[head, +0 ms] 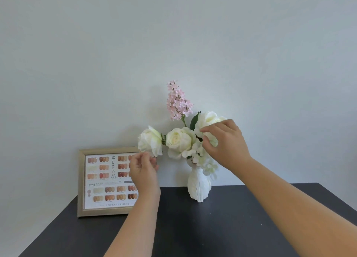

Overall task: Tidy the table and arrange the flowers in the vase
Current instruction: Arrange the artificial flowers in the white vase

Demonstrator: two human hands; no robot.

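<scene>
A white ribbed vase (199, 187) stands on the dark table (212, 227) against the wall. It holds three white roses, a tall pink blossom sprig (177, 100) and pale small flowers (207, 165) at its mouth. My left hand (144, 168) pinches the lower petals of the leftmost white rose (150, 140), which leans out to the left. My right hand (226, 144) has its fingers closed around the right white rose (207, 119), partly hiding it. The middle rose (178, 140) is untouched.
A gold-framed colour chart (104, 183) leans upright against the wall at the left of the vase, partly behind my left hand. The pale wall rises directly behind the table. Table edges run off at the lower left and right.
</scene>
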